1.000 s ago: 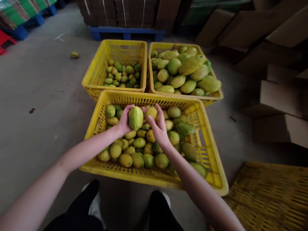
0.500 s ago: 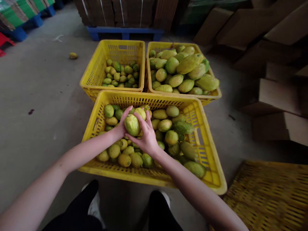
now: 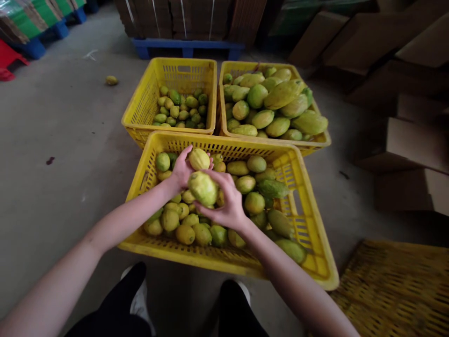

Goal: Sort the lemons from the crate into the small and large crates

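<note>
Over the front yellow crate point(image 3: 317, 243), my left hand point(image 3: 182, 168) cups a small yellow papaya point(image 3: 199, 159), its fingers reaching round behind the fruit. My right hand point(image 3: 228, 199) grips a second, greener papaya point(image 3: 203, 188) between thumb and fingers, just in front of the first. Beneath both hands the crate holds many loose yellow-green papayas point(image 3: 184, 234), rounder at the left and longer at the right. My forearms hide some of them.
Behind stand a crate point(image 3: 128, 110) of small fruit and a crate point(image 3: 324, 138) heaped with large papayas. One fruit point(image 3: 111, 80) lies on the floor at left. Cardboard boxes point(image 3: 417, 145) lie at right, above another yellow crate point(image 3: 393, 285). A blue pallet point(image 3: 187, 46) is at the back.
The two held papayas have come apart: the greener one moved right and nearer with my right hand, while the yellow one now shows fully in my left. The view shifted slightly.
</note>
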Action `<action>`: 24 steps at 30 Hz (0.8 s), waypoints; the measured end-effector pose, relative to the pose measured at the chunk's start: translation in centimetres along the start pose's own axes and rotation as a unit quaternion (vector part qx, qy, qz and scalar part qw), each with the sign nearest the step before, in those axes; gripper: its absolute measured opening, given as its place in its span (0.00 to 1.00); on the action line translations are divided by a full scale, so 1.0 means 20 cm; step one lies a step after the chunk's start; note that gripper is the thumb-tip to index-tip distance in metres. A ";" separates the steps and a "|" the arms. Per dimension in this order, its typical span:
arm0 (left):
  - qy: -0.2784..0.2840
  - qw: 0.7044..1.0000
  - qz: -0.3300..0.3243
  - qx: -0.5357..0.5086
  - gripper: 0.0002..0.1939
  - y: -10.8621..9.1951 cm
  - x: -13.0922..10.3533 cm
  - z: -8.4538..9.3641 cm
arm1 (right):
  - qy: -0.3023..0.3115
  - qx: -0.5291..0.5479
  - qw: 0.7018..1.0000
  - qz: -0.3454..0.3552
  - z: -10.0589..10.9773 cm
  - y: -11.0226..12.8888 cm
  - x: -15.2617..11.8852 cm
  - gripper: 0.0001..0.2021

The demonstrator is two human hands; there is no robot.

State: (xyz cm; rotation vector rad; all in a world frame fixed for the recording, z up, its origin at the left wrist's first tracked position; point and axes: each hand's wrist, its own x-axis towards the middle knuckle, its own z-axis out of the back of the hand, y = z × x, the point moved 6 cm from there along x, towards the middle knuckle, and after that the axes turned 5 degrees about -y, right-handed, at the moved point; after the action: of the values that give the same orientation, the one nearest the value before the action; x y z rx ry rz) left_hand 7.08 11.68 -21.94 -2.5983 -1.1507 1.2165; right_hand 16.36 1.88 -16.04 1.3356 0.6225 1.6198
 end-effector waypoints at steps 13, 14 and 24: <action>0.024 0.991 -0.110 0.071 0.17 -0.11 -0.05 -0.05 | -0.108 0.125 0.972 -0.166 0.09 -0.22 0.02 0.31; 0.036 0.987 -0.127 0.095 0.17 -0.12 -0.05 -0.05 | -0.095 0.100 0.978 -0.156 0.08 -0.22 0.01 0.31; 0.153 0.866 -0.365 0.306 0.17 -0.19 -0.14 -0.11 | -0.089 0.031 0.990 -0.100 0.09 -0.20 0.00 0.28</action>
State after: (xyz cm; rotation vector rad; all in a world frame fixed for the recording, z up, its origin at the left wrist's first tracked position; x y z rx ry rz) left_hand 5.11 13.28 -17.37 -1.5723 -1.2314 0.7732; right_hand 19.39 3.46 -18.91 1.3978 0.6812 1.3139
